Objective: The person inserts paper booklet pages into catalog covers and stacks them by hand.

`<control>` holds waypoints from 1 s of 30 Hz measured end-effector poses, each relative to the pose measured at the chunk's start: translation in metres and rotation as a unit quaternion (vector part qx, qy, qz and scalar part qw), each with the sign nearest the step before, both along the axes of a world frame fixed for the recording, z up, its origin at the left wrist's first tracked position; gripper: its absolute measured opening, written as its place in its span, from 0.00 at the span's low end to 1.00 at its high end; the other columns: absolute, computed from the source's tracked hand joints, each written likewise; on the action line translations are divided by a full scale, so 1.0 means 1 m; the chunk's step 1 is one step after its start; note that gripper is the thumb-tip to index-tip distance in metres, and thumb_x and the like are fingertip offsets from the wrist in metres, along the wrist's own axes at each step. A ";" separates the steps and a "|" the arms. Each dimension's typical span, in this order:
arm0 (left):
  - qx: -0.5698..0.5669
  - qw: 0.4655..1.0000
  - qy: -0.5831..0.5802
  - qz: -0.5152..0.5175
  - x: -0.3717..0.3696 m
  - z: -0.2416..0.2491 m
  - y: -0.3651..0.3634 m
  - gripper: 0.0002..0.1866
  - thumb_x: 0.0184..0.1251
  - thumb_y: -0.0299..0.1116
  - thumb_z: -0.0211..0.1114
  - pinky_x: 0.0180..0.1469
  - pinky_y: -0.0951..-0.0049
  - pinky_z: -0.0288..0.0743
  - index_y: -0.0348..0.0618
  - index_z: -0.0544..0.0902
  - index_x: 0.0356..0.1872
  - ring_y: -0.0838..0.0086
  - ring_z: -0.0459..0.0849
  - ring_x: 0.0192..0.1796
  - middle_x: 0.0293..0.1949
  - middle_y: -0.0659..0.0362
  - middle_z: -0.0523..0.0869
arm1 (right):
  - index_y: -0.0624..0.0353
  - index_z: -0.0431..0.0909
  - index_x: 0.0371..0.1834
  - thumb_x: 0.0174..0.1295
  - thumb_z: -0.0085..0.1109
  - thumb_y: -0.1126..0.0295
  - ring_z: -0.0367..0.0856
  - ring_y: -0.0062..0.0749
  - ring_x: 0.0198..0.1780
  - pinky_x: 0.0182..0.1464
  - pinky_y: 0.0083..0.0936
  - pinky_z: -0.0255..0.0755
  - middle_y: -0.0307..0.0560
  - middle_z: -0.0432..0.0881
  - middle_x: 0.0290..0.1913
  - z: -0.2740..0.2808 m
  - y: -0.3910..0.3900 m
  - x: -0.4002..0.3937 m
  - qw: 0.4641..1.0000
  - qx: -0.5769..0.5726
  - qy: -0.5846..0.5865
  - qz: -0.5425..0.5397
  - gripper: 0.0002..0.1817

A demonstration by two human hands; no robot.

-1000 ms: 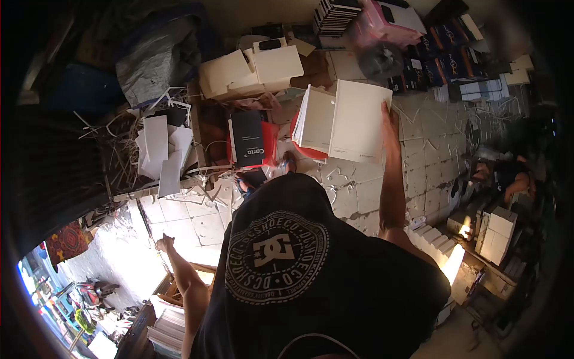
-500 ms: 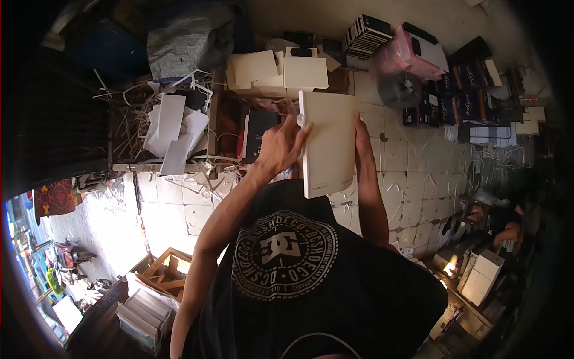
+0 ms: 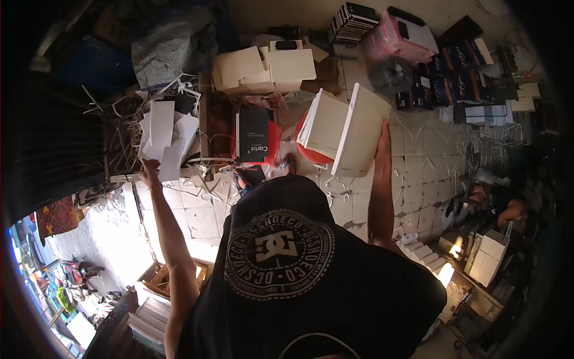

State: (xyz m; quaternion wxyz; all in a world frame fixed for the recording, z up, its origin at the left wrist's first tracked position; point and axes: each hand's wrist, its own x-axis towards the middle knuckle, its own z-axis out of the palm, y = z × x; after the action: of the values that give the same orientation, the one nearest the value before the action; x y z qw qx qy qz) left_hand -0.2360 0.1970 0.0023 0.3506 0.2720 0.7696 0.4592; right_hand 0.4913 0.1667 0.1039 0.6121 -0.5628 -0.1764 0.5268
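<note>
My right hand grips a cream-covered paperback book by its right edge and holds it up. Just left of it, a stack of cream books sits on a red stool. My left hand is stretched far out to the left, at the near edge of a pile of white paper offcuts. Its fingers look bunched; whatever they hold, if anything, is hidden. Between the hands, black books marked Carta lie on a second red stool.
Cream cover sheets lie in a stack at the back. A black-book stack, a pink-wrapped bundle and dark paper packs stand back right. Thin offcuts litter the tiled floor. Another person sits at the right.
My left hand has left the book's spine and swung left to the paper pile. My right hand has shifted the book rightward, uncovering the book stack on the stool.
</note>
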 end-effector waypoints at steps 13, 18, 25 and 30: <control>-0.415 0.861 0.007 -0.294 0.145 -0.108 -0.288 0.35 0.60 0.65 0.59 0.47 0.49 0.75 0.41 0.80 0.52 0.49 0.82 0.49 0.47 0.44 0.84 | 0.65 0.73 0.53 0.65 0.54 0.47 0.79 0.55 0.53 0.54 0.43 0.73 0.64 0.79 0.52 -0.199 0.040 -0.005 0.851 -0.263 -0.455 0.015 0.29; -0.122 0.962 0.216 -0.115 0.206 -0.016 -0.200 0.15 0.69 0.42 0.61 0.36 0.62 0.75 0.37 0.81 0.37 0.57 0.84 0.33 0.30 0.48 0.85 | 0.69 0.72 0.46 0.72 0.46 0.52 0.78 0.56 0.42 0.45 0.44 0.71 0.67 0.78 0.42 -0.119 0.045 -0.039 0.880 -0.090 -0.466 0.019 0.25; 0.070 0.944 -0.147 -0.286 0.342 0.100 -0.011 0.26 0.65 0.43 0.68 0.45 0.73 0.78 0.34 0.76 0.57 0.72 0.85 0.46 0.44 0.49 0.86 | 0.67 0.72 0.43 0.73 0.46 0.55 0.74 0.31 0.36 0.41 0.28 0.69 0.50 0.77 0.35 -0.025 0.041 -0.101 0.925 0.008 -0.345 0.158 0.21; 0.066 0.958 -0.128 -0.250 0.401 0.082 0.003 0.15 0.63 0.39 0.68 0.32 0.77 0.78 0.34 0.85 0.37 0.79 0.84 0.27 0.26 0.56 0.87 | 0.66 0.72 0.44 0.73 0.48 0.58 0.74 0.28 0.37 0.41 0.29 0.70 0.48 0.77 0.35 -0.027 0.015 -0.106 0.931 0.083 -0.345 0.084 0.18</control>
State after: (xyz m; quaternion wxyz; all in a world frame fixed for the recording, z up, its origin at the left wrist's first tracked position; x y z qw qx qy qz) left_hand 0.1650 0.2004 0.0839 0.5310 0.4169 0.5940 0.4375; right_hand 0.3854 0.1819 0.0766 0.5119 -0.6397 -0.4665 0.3334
